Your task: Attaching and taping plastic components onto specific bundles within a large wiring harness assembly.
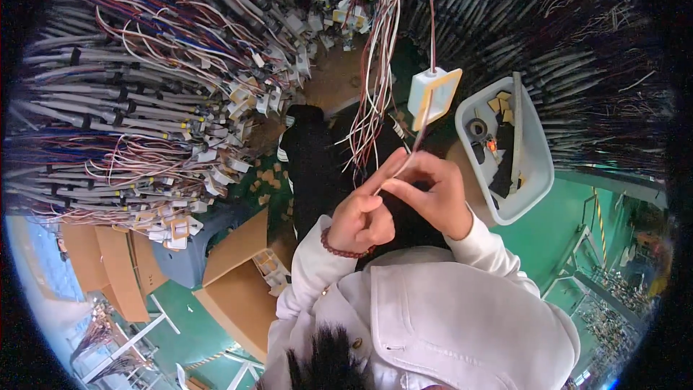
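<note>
In front of my chest, my right hand [437,189] pinches thin wires [421,136] between thumb and fingers. My left hand [365,218], with a dark red bead bracelet at its wrist, is closed beside it, its fingertips meeting the same wires. These wires run up through a white plastic box [417,94] with a tan rectangular frame [449,100] on its open face. The box hangs from a cable above, apart from both hands. Left of it dangles a loose bundle of red, white and dark wires [375,79]. The wire ends between my fingers are too small to make out.
Cable bundles [94,101] with white connector boxes are stacked at the left, and more dark cables [577,50] at the right. A white plastic bin [534,166] holds a tape roll, tan pieces and a ruler. An open cardboard box [231,303] stands on the green floor.
</note>
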`<state>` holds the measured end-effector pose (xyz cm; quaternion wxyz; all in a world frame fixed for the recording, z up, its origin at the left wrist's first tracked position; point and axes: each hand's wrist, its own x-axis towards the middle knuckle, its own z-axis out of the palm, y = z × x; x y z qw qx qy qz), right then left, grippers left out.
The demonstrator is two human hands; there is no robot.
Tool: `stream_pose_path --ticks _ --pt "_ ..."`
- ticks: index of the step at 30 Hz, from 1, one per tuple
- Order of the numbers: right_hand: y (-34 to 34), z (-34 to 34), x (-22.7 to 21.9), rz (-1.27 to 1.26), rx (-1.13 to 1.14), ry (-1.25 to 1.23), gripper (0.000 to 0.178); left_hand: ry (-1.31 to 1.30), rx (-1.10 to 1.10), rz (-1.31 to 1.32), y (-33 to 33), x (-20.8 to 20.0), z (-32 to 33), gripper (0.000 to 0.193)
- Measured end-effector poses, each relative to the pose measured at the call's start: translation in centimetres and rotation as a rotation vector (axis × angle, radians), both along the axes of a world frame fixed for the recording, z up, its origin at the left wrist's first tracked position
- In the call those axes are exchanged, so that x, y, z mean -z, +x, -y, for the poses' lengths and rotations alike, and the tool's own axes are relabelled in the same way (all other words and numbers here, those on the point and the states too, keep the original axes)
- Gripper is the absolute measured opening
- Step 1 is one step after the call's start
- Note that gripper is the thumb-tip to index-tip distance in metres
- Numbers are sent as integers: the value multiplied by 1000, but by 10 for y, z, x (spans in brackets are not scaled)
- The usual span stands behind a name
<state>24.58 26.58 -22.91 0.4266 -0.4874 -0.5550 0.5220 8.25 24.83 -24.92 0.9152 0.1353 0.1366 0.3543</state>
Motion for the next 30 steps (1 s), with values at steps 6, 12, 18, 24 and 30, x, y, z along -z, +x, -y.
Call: stream_pose_path --ticks 6,12,18,24,30 --pt "12 -37 -21 266 -32 630 32 10 -92 -35 -14 -3 12 65" --pt "16 -64 -12 308 -418 648 23 80 -161 -34 -22 -9 14 65" --pt "16 -65 -11 264 -424 627 22 105 -138 -57 -26 -11 13 67" --pt "19 -69 -10 319 -442 709 24 77 -108 -49 -27 -8 7 68" --pt "23 -68 -13 388 -502 711 22 97 -90 -18 -25 -8 11 69"
